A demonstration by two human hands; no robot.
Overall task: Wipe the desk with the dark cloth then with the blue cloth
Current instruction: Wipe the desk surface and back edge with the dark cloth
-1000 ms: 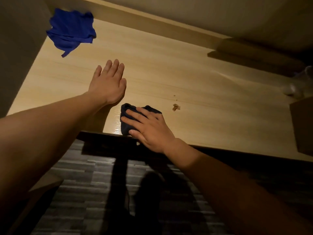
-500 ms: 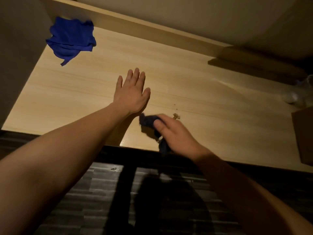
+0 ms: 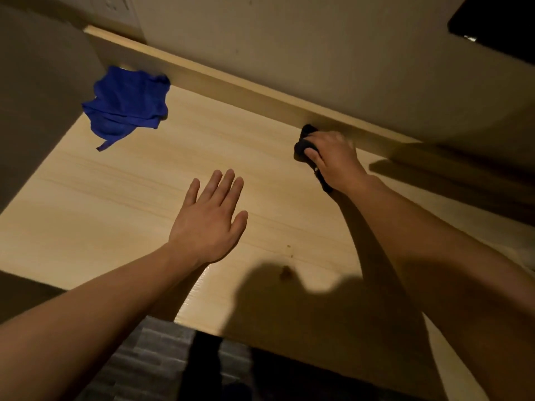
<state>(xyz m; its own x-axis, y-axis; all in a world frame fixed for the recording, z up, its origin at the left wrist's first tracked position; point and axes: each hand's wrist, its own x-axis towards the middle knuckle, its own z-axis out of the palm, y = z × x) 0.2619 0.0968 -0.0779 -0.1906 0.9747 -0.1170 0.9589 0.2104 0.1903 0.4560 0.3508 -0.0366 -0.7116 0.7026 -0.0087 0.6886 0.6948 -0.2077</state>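
Observation:
The light wooden desk (image 3: pixel 130 198) fills the middle of the head view. My right hand (image 3: pixel 333 160) presses the bunched dark cloth (image 3: pixel 304 143) onto the desk close to the raised back ledge; most of the cloth is hidden under the fingers. My left hand (image 3: pixel 210 218) lies flat on the desk middle with fingers spread, holding nothing. The crumpled blue cloth (image 3: pixel 127 105) rests at the far left corner, well apart from both hands.
A small brown crumb (image 3: pixel 286 272) and a few specks sit on the desk near the front, at the edge of a shadow. A wooden ledge (image 3: pixel 231 82) runs along the wall. A dark panel (image 3: pixel 34 96) borders the left side.
My right hand has carried the dark cloth from the desk's front edge up to the back ledge. The view has shifted forward over the desk. My left hand stays flat.

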